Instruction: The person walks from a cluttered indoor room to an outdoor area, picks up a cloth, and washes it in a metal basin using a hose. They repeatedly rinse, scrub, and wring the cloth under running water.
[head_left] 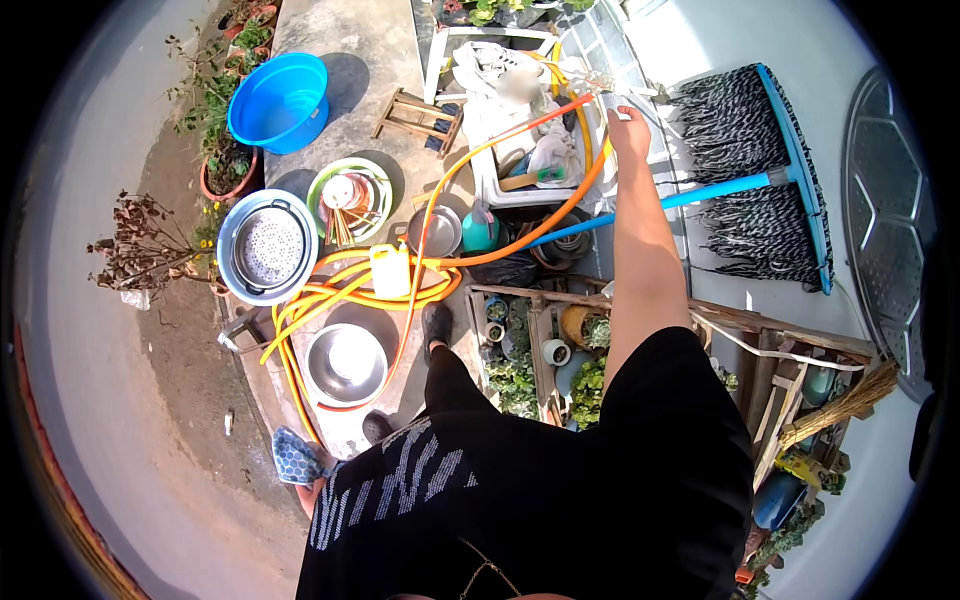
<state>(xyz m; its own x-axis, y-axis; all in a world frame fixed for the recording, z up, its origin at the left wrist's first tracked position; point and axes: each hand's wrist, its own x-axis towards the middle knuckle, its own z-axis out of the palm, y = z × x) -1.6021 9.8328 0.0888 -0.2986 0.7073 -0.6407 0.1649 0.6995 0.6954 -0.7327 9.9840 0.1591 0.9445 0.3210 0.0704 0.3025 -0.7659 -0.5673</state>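
A sunlit concrete yard floor [370,110] is spreading beneath everything, with potted plants [228,175] lining the left edge. A blue tub [278,103] is standing beside them, and a colander [270,247] is sitting in a blue-rimmed basin below it. The left hand [310,492] is hanging low at the person's side, its grip clamped on a blue patterned cloth [296,456]; holding that bunched and clear of the steel bowl [313,362] should keep it from snagging. An orange hose [483,259] is lying looped around the yellow container [390,270], so careful footing among the coils seems wise. A thin red hose [545,118] is running across the white crate [486,185], its end near a greyish fitting [612,100]. There the right hand [628,132] is resting, fingers bent; whether its grip is closed, I cannot tell. A steady, unhurried wrist would suit this long reach. Farther right, a mop [735,130] is leaning.
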